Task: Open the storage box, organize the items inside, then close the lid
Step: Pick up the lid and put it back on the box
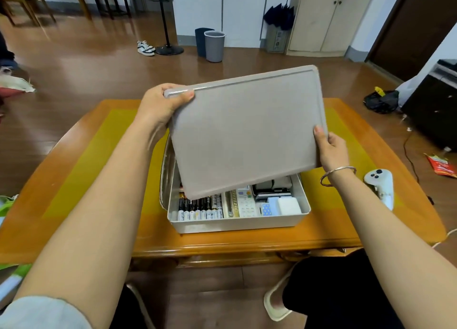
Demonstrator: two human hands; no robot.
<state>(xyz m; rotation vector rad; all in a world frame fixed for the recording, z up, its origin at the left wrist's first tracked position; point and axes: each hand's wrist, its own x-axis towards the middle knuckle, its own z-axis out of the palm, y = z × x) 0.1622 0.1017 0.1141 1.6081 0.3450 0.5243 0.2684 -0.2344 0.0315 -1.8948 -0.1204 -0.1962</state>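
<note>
the left hand [162,103] is gripping the far left corner of the lid [247,133], thumb curling over its top face, while the right hand [331,150] is pinching the near right edge; the lid is hanging tilted above the storage box [237,223], apart from it, on the surface [74,180]. batteries [200,208] are lying in a row inside, cards and a remote beside them. my call: keep both grips firm, level the lid and line its corners up with the rim
</note>
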